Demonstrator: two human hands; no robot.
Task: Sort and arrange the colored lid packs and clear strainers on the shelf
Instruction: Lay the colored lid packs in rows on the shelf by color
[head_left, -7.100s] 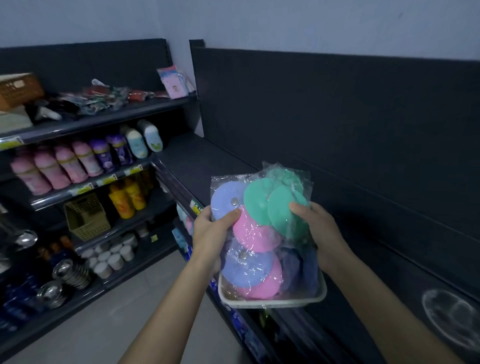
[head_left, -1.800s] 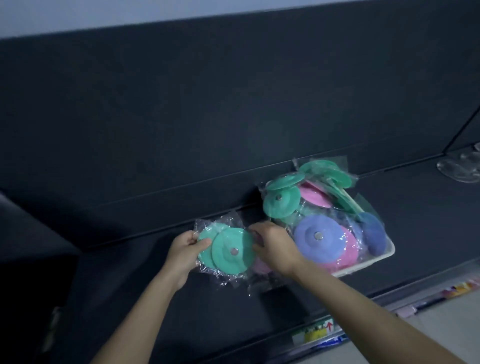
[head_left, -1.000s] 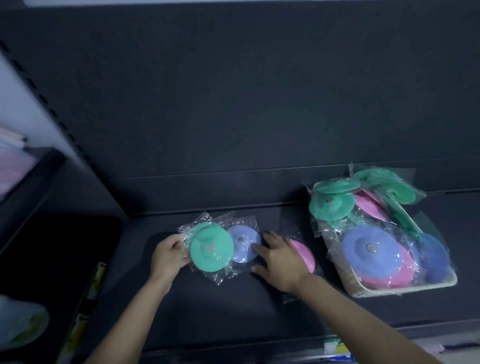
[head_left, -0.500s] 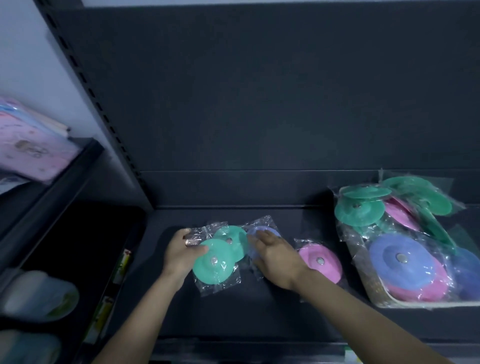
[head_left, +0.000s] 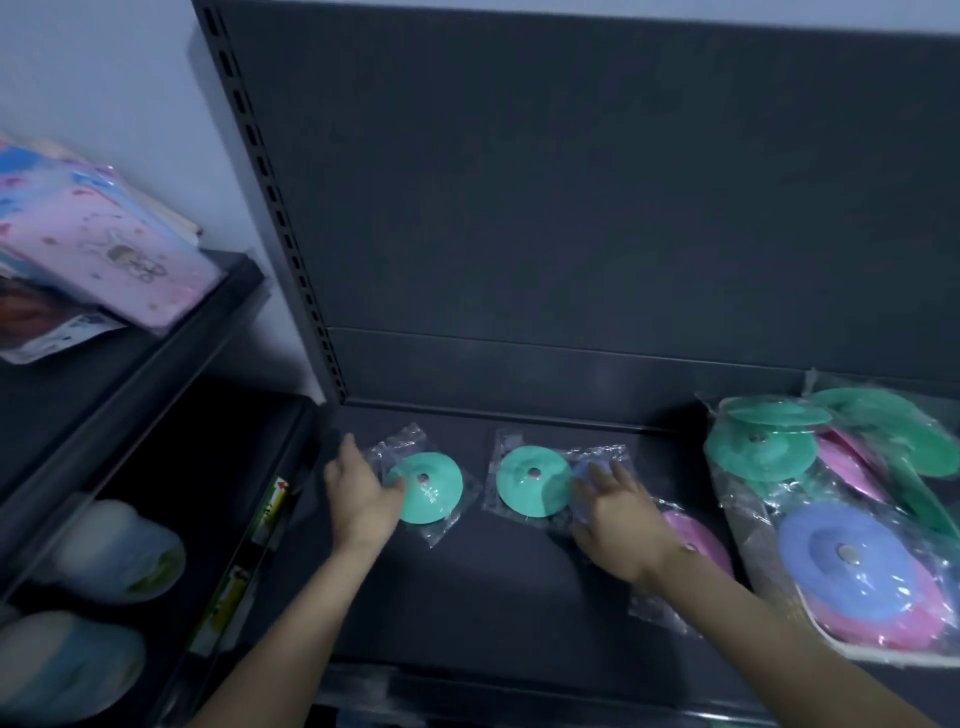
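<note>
Nearest the camera, two bare forearms reach in over the front lip of a dark shelf (head_left: 467, 597). The right hand (head_left: 618, 525) lies palm down with its fingers spread, resting on the shelf across a cluster of packs; it grips nothing. Under its wrist and just to its right a pink lid (head_left: 698, 538) shows in clear wrap, partly hidden by the arm. Beneath its fingertips sits a blue lid (head_left: 584, 470), mostly covered, whose wrapper touches that of the green lid (head_left: 532, 488) just to the left.

The left hand (head_left: 361, 493) is also open, fingers loosely apart, its thumb side touching the wrapper edge of a second green lid (head_left: 428, 488). This pack lies flat on the shelf, apart from the other green one, with bare shelf between them.

At the right edge a white tray (head_left: 883, 657) rests on the shelf, heaped with bagged lids (head_left: 852, 556): a large blue one over pink in front, green and pink ones behind, slightly blurred.

Farther back stands the shelf's dark rear panel (head_left: 571, 208), with a slotted upright (head_left: 270, 197) at its left side. Beyond that upright, on the neighbouring rack to the left, a pink patterned packet (head_left: 104, 254) lies on the upper level, and blurred pale items (head_left: 114, 551) sit lower down.
</note>
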